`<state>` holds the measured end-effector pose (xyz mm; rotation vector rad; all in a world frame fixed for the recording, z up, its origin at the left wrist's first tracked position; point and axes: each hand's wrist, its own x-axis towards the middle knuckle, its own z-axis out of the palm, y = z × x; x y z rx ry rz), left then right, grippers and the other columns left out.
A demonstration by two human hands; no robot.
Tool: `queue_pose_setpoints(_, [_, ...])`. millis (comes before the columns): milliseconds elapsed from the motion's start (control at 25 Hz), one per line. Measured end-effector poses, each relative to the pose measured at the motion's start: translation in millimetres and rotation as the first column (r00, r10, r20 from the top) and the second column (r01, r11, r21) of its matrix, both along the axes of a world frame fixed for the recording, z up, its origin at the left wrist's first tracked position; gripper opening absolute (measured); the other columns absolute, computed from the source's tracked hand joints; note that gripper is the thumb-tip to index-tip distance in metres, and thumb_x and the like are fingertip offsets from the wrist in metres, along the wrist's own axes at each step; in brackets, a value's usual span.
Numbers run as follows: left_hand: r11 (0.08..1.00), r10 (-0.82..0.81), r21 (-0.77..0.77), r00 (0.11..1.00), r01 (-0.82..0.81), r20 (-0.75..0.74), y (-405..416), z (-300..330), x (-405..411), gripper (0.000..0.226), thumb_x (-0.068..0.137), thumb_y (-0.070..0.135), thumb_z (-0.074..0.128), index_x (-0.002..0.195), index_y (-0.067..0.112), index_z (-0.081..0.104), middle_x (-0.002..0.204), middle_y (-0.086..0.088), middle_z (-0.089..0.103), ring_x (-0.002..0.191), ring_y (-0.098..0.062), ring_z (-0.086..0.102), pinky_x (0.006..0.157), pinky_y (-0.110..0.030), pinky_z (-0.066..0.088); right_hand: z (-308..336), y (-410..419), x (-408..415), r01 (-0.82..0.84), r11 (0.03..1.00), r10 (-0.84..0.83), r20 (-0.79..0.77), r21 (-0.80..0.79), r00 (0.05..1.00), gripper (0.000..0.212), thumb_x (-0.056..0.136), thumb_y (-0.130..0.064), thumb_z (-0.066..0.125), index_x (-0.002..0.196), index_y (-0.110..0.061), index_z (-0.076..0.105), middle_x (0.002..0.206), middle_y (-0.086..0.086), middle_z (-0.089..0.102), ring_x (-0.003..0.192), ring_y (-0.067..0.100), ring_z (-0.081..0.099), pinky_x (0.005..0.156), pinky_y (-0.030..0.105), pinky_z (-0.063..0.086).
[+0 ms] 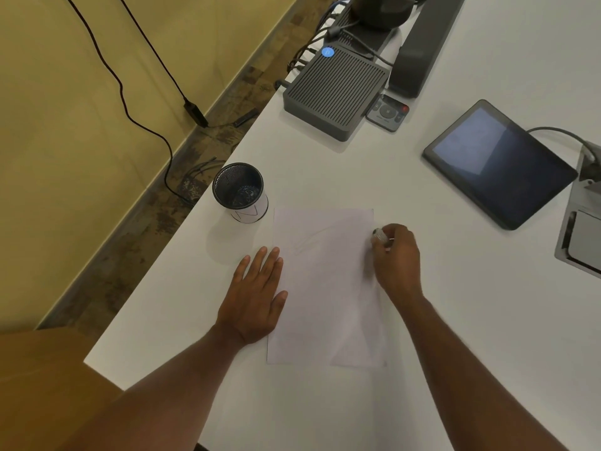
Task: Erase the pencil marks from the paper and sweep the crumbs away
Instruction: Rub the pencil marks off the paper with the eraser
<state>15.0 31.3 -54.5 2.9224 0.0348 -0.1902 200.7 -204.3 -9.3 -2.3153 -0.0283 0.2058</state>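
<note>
Near the desk's left edge, the left hand [257, 294] presses flat, fingers straight, on the paper [325, 288] while the right hand [395, 258] pinches a small eraser [379, 235] (blurred) at the paper's right edge

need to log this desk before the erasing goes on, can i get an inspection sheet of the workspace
surface: white table, no crumbs discernible
job's things: paper flat, faint pencil marks near its top; small eraser-like object, too blurred to confirm
clutter: mesh cup, tablet, ribbed grey box, remote
grippers: left hand flat on the paper's left edge; right hand pinches the small object at the right edge
cables: black cables on the floor, more behind the box
surroundings: yellow wall, dark floor
</note>
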Motion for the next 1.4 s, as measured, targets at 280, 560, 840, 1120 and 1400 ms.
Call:
queue_pose_setpoints(280, [1.000,0.008,0.018,1.000,-0.007,-0.011,1,-3,0,0.068,0.106,0.047,0.023,0.161,0.008,0.028,0.172,-0.011,0.020,0.160,-0.030,0.015,0.127,-0.056,0.023,-8,86,-44,-0.212,0.959,0.221,-0.025,0.186,0.975,0.025,0.094,-0.028,0.061,0.118,-0.024,0.067,0.096,-0.009,0.064,0.081,-0.005,0.058,0.075,0.001,0.039])
queue_pose_setpoints(560, [0.990,0.105,-0.101,0.994,-0.102,0.017,2,6,16,0.065,0.102,0.048,0.038,0.151,0.007,0.045,0.165,-0.012,0.039,0.155,-0.031,0.032,0.119,-0.054,0.035,-14,95,-50,-0.160,0.978,0.160,0.008,0.131,0.987,0.019,0.093,-0.032,0.063,0.108,-0.021,0.067,0.087,-0.014,0.060,0.075,-0.003,0.056,0.068,0.011,0.047])
queue_pose_setpoints(840, [0.996,0.088,-0.007,0.996,-0.088,-0.018,4,1,18,0.073,0.101,0.055,0.033,0.159,0.011,0.034,0.170,-0.008,0.028,0.159,-0.031,0.020,0.118,-0.053,0.032,-19,103,-60,-0.489,0.870,0.493,0.113,-0.061,0.863,0.020,0.093,-0.026,0.061,0.107,-0.015,0.070,0.093,-0.002,0.067,0.081,0.009,0.054,0.074,0.018,0.041])
queue_pose_setpoints(1120, [0.996,0.080,0.032,0.996,-0.080,-0.025,4,0,19,0.074,0.100,0.054,0.035,0.160,0.011,0.032,0.171,-0.007,0.026,0.160,-0.030,0.018,0.116,-0.051,0.031,-11,106,-38,-0.491,0.861,0.508,0.166,-0.135,0.845,0.013,0.090,-0.016,0.061,0.095,-0.010,0.071,0.084,0.004,0.065,0.073,0.017,0.057,0.067,0.023,0.042])
queue_pose_setpoints(1400, [0.997,0.075,0.036,0.997,-0.075,-0.013,5,-2,19,0.074,0.100,0.054,0.037,0.159,0.010,0.032,0.171,-0.008,0.026,0.160,-0.031,0.018,0.115,-0.051,0.031,-4,109,-15,-0.507,0.845,0.532,0.164,-0.171,0.831,0.015,0.090,-0.018,0.058,0.078,-0.012,0.067,0.072,0.000,0.055,0.064,0.013,0.049,0.059,0.024,0.037])
